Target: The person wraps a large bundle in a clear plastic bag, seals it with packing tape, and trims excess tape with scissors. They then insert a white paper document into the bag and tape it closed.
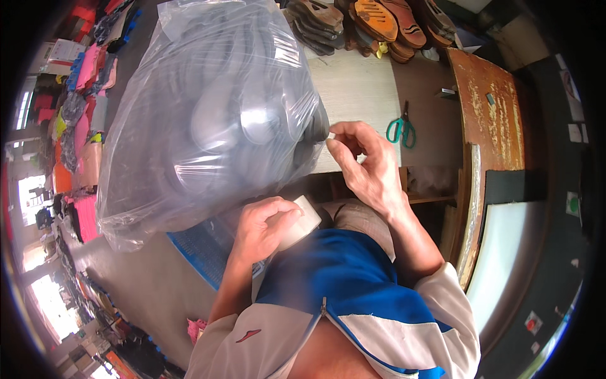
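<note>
A large clear plastic bag stands in front of me, filled with dark, curved, sole-like pieces. My left hand is closed around a wide cream roll of tape, close to my lap and just below the bag's near side. Beside the bag's right edge is my right hand, raised with thumb and forefinger nearly together in a pinch. Anything between those fingertips is too small to make out. Dark pieces show at the bag's right side, near these fingertips.
Green-handled scissors lie on the table to the right. Several shoe soles are piled at the back. A worn brown board stands at the right. Coloured material is stacked along the far left.
</note>
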The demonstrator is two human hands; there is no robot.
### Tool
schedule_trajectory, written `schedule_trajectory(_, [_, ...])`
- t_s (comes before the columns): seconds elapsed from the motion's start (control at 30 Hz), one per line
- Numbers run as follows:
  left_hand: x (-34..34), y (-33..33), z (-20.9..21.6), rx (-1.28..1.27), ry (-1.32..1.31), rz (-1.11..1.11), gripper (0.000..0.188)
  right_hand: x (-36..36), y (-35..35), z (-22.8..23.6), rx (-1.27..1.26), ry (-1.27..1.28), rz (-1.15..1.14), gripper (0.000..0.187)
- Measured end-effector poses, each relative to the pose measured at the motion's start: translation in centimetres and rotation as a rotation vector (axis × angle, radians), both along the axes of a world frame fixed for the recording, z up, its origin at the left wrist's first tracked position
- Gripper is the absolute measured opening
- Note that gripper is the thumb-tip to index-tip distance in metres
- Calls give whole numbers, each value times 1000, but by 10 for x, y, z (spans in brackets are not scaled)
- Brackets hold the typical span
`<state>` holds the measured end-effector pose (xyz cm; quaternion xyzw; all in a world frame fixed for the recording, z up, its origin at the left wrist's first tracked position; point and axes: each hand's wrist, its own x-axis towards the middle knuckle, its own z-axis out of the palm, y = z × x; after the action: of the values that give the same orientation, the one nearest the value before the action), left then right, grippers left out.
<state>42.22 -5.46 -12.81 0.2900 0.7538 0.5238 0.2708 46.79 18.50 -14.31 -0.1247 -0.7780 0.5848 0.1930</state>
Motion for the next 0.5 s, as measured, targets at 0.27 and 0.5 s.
schedule_trajectory(0.27, [-13,-24,-11,81,-19,-95,12,-34,-38,11,142,-306,27,38])
schedule_trajectory(0.5, [-24,-31,-18,109,-25,-114,13,-38,-66,1,-817,-135,-250,23])
